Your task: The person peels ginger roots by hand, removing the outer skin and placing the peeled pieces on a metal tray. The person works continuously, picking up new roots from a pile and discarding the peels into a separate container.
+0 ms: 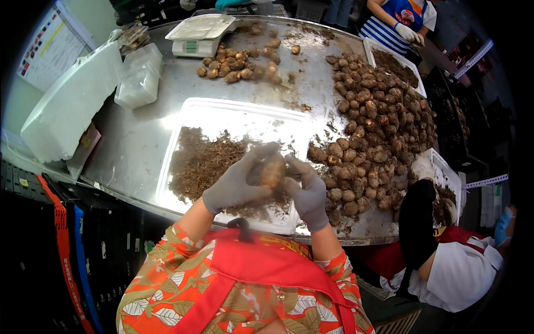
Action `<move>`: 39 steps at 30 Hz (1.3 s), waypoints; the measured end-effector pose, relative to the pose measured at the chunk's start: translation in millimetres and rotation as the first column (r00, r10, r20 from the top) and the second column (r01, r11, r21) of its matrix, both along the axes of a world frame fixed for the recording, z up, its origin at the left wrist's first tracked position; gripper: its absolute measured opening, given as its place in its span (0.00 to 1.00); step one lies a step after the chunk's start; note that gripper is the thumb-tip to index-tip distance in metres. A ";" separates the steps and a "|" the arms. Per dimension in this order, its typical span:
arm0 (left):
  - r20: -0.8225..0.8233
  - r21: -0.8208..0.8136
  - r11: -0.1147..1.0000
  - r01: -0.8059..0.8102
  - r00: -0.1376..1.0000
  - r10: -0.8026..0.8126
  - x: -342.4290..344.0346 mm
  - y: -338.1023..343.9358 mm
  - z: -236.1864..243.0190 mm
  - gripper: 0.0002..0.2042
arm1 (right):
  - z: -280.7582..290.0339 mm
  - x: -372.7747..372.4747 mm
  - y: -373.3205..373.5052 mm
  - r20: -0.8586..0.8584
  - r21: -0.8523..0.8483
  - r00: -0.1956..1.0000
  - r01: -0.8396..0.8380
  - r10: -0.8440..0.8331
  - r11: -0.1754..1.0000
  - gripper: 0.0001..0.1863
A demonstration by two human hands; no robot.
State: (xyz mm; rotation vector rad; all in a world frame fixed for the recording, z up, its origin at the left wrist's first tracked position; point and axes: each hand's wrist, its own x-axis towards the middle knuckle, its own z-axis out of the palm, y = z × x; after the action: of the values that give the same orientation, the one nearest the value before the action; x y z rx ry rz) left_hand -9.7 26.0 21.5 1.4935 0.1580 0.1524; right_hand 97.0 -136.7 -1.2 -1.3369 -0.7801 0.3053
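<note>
Here the left hand and right hand clasp a brown root between them over the white tray, root pile at right!

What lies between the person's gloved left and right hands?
A brown tuber, above the white tray. The left hand cups it; the right hand is at its other side, exact contact blurred. The head view shows this.

A pale wall stands near the gleaming metal table.
</note>
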 end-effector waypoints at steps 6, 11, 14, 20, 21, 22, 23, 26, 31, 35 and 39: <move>-0.042 0.048 0.994 0.097 0.995 -0.095 -2.0 5.3 -4.3 0.41 | -23.7 20.5 0.7 0.297 -0.115 0.948 0.153 -0.113 0.982 0.06; 0.004 -0.236 0.972 0.000 1.000 0.001 -3.3 2.2 -4.7 0.46 | -33.7 24.9 -5.6 -0.021 -0.224 0.998 0.060 -0.067 0.973 0.09; 0.028 -0.410 0.912 -0.011 0.999 0.025 -0.7 3.9 -14.4 0.44 | -39.3 23.3 -16.6 0.051 -0.354 0.998 -0.014 0.034 0.935 0.11; 0.035 -0.679 0.733 -0.027 0.997 0.069 -0.1 0.2 -25.9 0.37 | -7.9 1.5 -9.1 -0.038 -0.230 0.999 0.006 -0.016 0.973 0.07; 0.055 -0.700 0.714 -0.021 0.995 0.083 0.7 -1.1 -30.5 0.36 | -0.8 -2.6 -7.2 -0.002 -0.191 0.999 0.033 -0.034 0.981 0.08; 0.074 -0.719 0.694 -0.014 0.993 0.097 1.4 -2.1 -32.8 0.35 | 4.8 -6.2 -5.5 0.034 -0.151 0.998 0.059 -0.054 0.987 0.09; 0.072 -0.719 0.695 -0.015 0.993 0.095 2.7 -3.7 -32.5 0.35 | 7.1 -9.1 -4.8 0.068 -0.113 0.994 0.087 -0.080 0.990 0.10; 0.040 -0.692 0.721 -0.033 0.996 0.084 4.7 -8.8 -29.1 0.32 | 5.7 -9.2 5.1 0.271 -0.016 0.962 0.052 -0.045 0.999 0.14; 0.152 -0.783 0.617 0.082 0.986 0.063 5.2 -6.0 -54.7 0.28 | -14.0 8.2 7.5 0.395 -0.087 0.914 0.133 -0.088 0.987 0.09; 0.022 -0.755 0.654 -0.053 0.994 0.106 5.4 -2.8 -54.7 0.28 | -26.2 14.2 -10.6 0.157 -0.319 0.988 0.036 0.016 0.947 0.10; -0.002 -0.750 0.659 -0.059 0.996 0.087 10.2 -6.7 -49.8 0.25 | -0.9 -4.2 2.1 0.042 -0.076 0.998 0.056 -0.053 0.996 0.11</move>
State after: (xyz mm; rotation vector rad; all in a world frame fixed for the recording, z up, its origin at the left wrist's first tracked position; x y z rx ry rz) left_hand 0.5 19.3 -28.3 0.6406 0.2217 0.1515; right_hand 92.8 -134.6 -2.1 -1.4385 -0.7702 0.2685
